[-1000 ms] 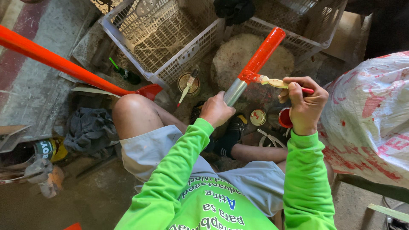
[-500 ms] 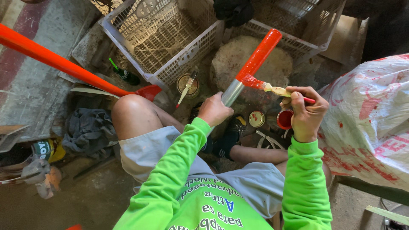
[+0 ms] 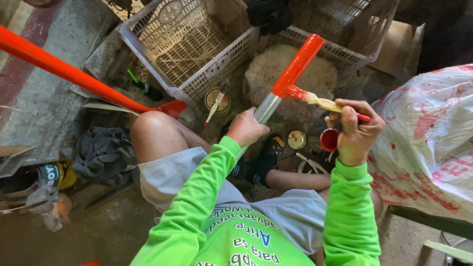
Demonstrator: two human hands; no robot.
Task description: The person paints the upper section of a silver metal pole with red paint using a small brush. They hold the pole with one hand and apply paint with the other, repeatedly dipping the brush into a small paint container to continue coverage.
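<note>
Seen from the head camera, the left hand (image 3: 246,129) is clamped around the bare metal lower part of a pipe (image 3: 290,81) whose upper part is orange-red, held slanting up over a round stone slab (image 3: 288,79). The right hand (image 3: 355,130) grips a paintbrush (image 3: 315,98), its red-loaded bristles touching the pipe where paint meets metal. An open red paint can (image 3: 329,139) sits just below that hand, near a plastic crate (image 3: 189,47).

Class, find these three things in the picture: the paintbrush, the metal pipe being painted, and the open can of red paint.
paintbrush (image 3: 322,102), head view, on its pale handle near the bristles.
metal pipe (image 3: 298,64), head view, on its red-painted upper part.
can of red paint (image 3: 329,140), head view, on the red paint inside.
</note>
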